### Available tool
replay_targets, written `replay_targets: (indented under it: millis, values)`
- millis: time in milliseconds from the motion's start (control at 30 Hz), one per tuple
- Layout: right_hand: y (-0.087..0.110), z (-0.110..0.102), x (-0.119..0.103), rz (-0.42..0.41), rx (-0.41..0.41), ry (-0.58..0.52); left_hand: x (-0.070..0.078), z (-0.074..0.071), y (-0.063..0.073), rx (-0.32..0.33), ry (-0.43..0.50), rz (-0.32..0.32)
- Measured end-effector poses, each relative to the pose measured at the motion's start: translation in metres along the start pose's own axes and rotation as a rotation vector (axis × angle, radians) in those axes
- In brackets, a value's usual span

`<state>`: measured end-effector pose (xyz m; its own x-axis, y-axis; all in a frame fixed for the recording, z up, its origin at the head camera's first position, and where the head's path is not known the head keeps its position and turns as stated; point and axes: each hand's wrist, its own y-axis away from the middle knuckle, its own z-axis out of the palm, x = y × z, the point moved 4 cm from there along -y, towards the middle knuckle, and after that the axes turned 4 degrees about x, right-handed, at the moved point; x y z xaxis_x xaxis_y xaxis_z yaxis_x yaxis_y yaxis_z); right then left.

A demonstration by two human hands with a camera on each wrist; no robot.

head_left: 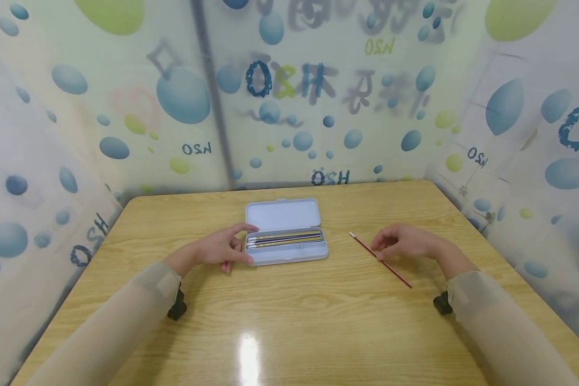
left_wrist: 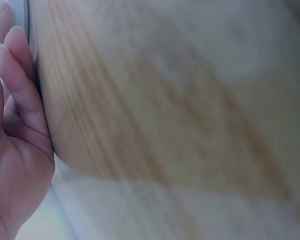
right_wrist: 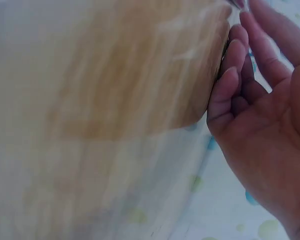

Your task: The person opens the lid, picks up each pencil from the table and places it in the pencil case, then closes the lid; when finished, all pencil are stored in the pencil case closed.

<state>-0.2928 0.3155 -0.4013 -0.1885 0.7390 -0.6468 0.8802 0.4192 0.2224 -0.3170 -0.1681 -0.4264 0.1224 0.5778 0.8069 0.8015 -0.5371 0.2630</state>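
A pale blue pencil case (head_left: 276, 256) lies on the table, its lid (head_left: 283, 214) swung back. Several pencils (head_left: 284, 238) lie side by side in its rear compartment; the front part is split by a small divider. My left hand (head_left: 217, 249) holds the case's left end, index finger at the back and thumb at the front corner. To the right of the case, my right hand (head_left: 407, 244) pinches a dark red pencil (head_left: 396, 274) near its middle. That pencil slants, its white-tipped end toward the case. In the right wrist view, the lower fingers (right_wrist: 225, 92) are curled by the tabletop.
The wood-grain table (head_left: 299, 321) has a bright light reflection near its front. Patterned curtains (head_left: 289, 118) with blue and green drops surround its back and sides. A dark wrist device (head_left: 177, 306) sits at the left cuff, another device (head_left: 443, 303) at the right.
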Motion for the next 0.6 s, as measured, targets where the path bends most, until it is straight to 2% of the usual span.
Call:
replay_targets:
  millis: [133,600]
  values:
    - [-0.0017,-0.0010,0.0042,0.019,-0.005,0.014,0.0008,-0.0001,0.0000,0.007,-0.006,0.007]
    - [-0.0054,0.0081,0.0017,0.005,-0.033,-0.015,0.0040,0.0002,0.0015,-0.001,0.000,0.002]
